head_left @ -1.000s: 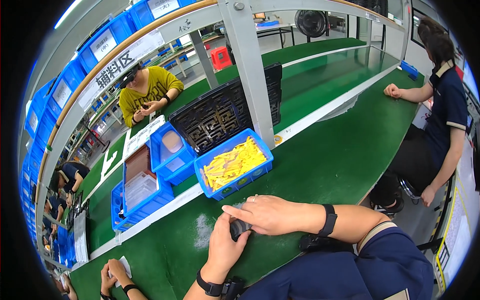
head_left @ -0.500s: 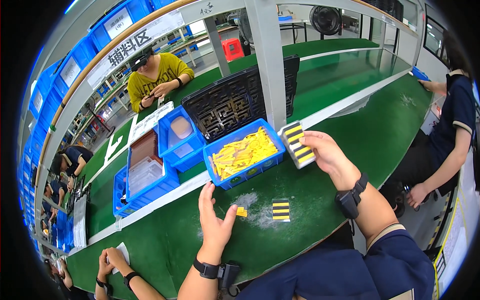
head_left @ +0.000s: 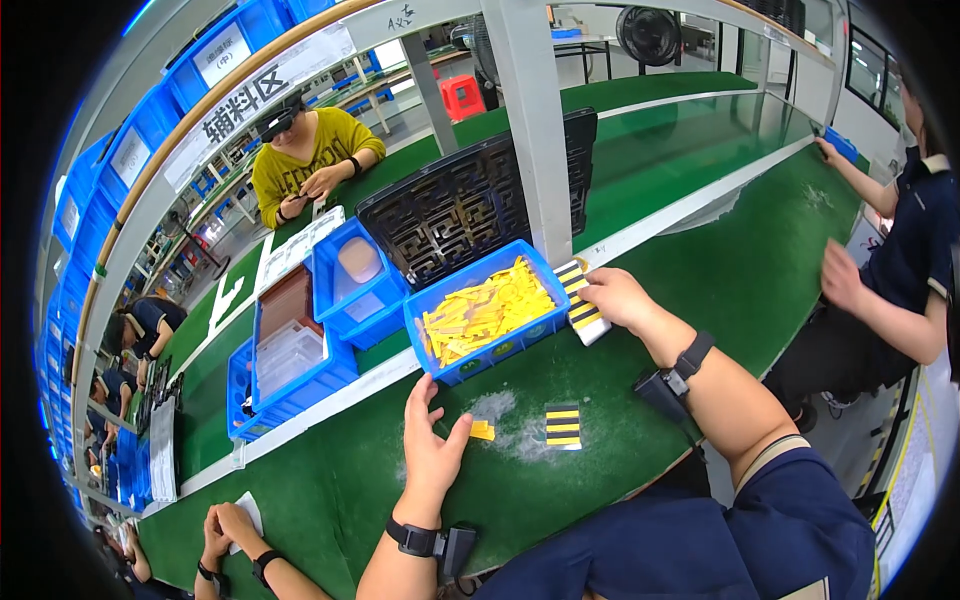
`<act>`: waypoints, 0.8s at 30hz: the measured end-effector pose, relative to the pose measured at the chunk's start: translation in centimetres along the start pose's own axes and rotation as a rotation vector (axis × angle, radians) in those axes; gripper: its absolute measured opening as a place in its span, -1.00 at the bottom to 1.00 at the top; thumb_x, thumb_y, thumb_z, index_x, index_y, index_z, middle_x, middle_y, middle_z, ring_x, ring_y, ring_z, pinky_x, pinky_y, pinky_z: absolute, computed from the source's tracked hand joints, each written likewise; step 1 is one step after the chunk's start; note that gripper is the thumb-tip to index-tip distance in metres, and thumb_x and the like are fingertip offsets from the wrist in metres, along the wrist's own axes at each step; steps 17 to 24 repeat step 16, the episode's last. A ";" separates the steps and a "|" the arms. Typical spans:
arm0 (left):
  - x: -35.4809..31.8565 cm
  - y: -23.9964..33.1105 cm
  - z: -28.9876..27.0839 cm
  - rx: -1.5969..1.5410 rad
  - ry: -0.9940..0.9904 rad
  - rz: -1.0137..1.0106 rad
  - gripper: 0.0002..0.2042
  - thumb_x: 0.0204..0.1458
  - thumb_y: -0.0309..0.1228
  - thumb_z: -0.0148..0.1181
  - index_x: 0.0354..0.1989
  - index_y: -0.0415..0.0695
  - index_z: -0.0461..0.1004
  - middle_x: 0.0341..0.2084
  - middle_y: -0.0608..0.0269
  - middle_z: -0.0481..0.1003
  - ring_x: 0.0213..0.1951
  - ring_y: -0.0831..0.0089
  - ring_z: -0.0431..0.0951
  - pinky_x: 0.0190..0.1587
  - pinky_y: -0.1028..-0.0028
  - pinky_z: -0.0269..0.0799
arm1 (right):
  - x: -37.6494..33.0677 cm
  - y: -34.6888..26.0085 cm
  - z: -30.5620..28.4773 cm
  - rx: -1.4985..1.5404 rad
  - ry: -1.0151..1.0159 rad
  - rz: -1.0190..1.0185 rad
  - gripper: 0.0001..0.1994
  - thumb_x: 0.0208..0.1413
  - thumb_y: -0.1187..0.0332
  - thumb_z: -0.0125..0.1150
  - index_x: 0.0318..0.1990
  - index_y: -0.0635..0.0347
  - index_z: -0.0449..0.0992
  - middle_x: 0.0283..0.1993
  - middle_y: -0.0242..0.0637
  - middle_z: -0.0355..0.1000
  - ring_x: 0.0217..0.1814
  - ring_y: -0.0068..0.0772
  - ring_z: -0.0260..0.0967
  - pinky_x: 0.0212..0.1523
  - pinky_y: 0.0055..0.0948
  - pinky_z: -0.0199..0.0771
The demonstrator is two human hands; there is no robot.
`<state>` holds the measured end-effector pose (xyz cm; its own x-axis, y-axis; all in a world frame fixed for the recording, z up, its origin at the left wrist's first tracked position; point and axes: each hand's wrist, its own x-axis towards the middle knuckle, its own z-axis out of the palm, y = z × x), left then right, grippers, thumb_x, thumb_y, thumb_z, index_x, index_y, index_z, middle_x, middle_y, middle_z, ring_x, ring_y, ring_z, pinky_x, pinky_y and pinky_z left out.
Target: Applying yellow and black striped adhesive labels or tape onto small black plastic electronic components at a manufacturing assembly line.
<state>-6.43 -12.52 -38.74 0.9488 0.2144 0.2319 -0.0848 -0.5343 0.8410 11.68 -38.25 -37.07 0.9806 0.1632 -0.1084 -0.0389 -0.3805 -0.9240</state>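
My right hand (head_left: pixel 622 300) grips the upper right edge of a white block with black and yellow stripes (head_left: pixel 583 303). The block sits close against the right side of a blue bin (head_left: pixel 478 362) filled with loose yellow strips (head_left: pixel 488 308). My left hand (head_left: pixel 432 440) is open, fingers spread, with its index fingertip near the bin's front left corner. By its thumb lies a small yellow piece (head_left: pixel 482 430) on the green tabletop; whether they touch is hard to tell. A flat striped sheet (head_left: pixel 563 427) in black and yellow lies between my hands.
Blue bins with brown and clear sheets (head_left: pixel 290 345) stand to the left. Behind the yellow strips lean black plastic trays (head_left: pixel 450 215), beside a white post (head_left: pixel 530 130). One co-worker's hands (head_left: pixel 230 527) hold something white at lower left; another person (head_left: pixel 905 250) sits at right.
My right hand has moved left and slightly away from me, bringing the striped block down beside the bin. My left hand has barely moved. The person at right has raised a hand.
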 end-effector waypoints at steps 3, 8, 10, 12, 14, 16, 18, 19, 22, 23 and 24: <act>-0.1 0.0 0.0 -0.007 0.010 0.010 -0.31 -0.12 -0.48 0.21 0.24 -0.20 0.05 0.11 0.01 0.19 0.16 0.22 0.24 0.05 0.26 0.30 | -0.8 -0.6 0.1 -0.455 0.087 -0.258 -0.68 0.00 0.32 -0.02 -0.18 0.40 0.46 -0.23 0.14 0.43 -0.14 0.09 0.39 -0.04 -0.14 0.37; -0.1 0.1 0.0 0.015 0.008 0.009 -0.31 -0.12 -0.49 0.20 0.24 -0.20 0.05 0.09 0.01 0.21 0.15 0.23 0.24 0.04 0.28 0.32 | -0.8 0.0 0.2 -0.485 0.082 -0.299 -0.66 0.01 0.32 0.01 -0.12 0.40 0.41 -0.24 0.14 0.44 -0.16 0.07 0.41 -0.06 -0.14 0.38; -0.1 0.2 0.0 0.015 0.007 0.006 -0.31 -0.12 -0.49 0.20 0.24 -0.20 0.05 0.09 0.01 0.21 0.15 0.23 0.25 0.03 0.28 0.32 | -0.8 0.5 0.2 -0.476 0.071 -0.299 -0.64 0.01 0.33 0.01 -0.07 0.39 0.39 -0.25 0.13 0.44 -0.16 0.06 0.41 -0.07 -0.14 0.38; -0.1 0.1 0.1 0.014 0.005 0.002 -0.31 -0.12 -0.49 0.20 0.24 -0.20 0.05 0.10 0.01 0.21 0.15 0.23 0.25 0.03 0.29 0.32 | -0.5 1.6 0.2 -0.494 0.122 -0.456 -0.56 0.04 0.34 0.02 0.09 0.33 0.27 -0.29 0.07 0.46 -0.21 0.05 0.43 -0.15 -0.18 0.40; -0.1 -0.2 0.1 0.026 0.031 0.025 -0.31 -0.14 -0.54 0.25 0.22 -0.17 0.09 0.06 0.04 0.23 0.11 0.24 0.29 -0.01 0.34 0.36 | -0.8 1.0 -0.1 -0.431 0.064 -0.419 -0.52 0.04 0.33 0.04 0.13 0.33 0.22 -0.28 0.08 0.46 -0.20 0.04 0.43 -0.14 -0.18 0.41; -0.2 -0.2 0.1 0.019 0.025 0.020 -0.31 -0.14 -0.53 0.25 0.23 -0.16 0.08 0.07 0.04 0.23 0.12 0.24 0.29 -0.01 0.33 0.35 | -1.0 0.6 -0.4 -0.366 0.008 -0.379 -0.47 0.04 0.32 0.06 0.17 0.33 0.17 -0.28 0.08 0.46 -0.19 0.03 0.43 -0.13 -0.17 0.41; -0.2 -0.2 0.1 0.019 0.025 0.020 -0.31 -0.14 -0.53 0.25 0.23 -0.16 0.08 0.07 0.04 0.23 0.12 0.24 0.29 -0.01 0.33 0.35 | -1.0 0.6 -0.4 -0.366 0.008 -0.379 -0.47 0.04 0.32 0.06 0.17 0.33 0.17 -0.28 0.08 0.46 -0.19 0.03 0.43 -0.13 -0.17 0.41; -0.2 -0.2 0.1 0.019 0.025 0.020 -0.31 -0.14 -0.53 0.25 0.23 -0.16 0.08 0.07 0.04 0.23 0.12 0.24 0.29 -0.01 0.33 0.35 | -1.0 0.6 -0.4 -0.366 0.008 -0.379 -0.47 0.04 0.32 0.06 0.17 0.33 0.17 -0.28 0.08 0.46 -0.19 0.03 0.43 -0.13 -0.17 0.41; -0.2 -0.2 0.1 0.019 0.025 0.020 -0.31 -0.14 -0.53 0.25 0.23 -0.16 0.08 0.07 0.04 0.23 0.12 0.24 0.29 -0.01 0.33 0.35 | -1.0 0.6 -0.4 -0.366 0.008 -0.379 -0.47 0.04 0.32 0.06 0.17 0.33 0.17 -0.28 0.08 0.46 -0.19 0.03 0.43 -0.13 -0.17 0.41; -0.2 -0.2 0.1 0.019 0.025 0.020 -0.31 -0.14 -0.53 0.25 0.23 -0.16 0.08 0.07 0.04 0.23 0.12 0.24 0.29 -0.01 0.33 0.35 | -1.0 0.6 -0.4 -0.366 0.008 -0.379 -0.47 0.04 0.32 0.06 0.17 0.33 0.17 -0.28 0.08 0.46 -0.19 0.03 0.43 -0.13 -0.17 0.41; -0.2 -0.2 0.1 0.019 0.025 0.020 -0.31 -0.14 -0.53 0.25 0.23 -0.16 0.08 0.07 0.04 0.23 0.12 0.24 0.29 -0.01 0.33 0.35 | -1.0 0.6 -0.4 -0.366 0.008 -0.379 -0.47 0.04 0.32 0.06 0.17 0.33 0.17 -0.28 0.08 0.46 -0.19 0.03 0.43 -0.13 -0.17 0.41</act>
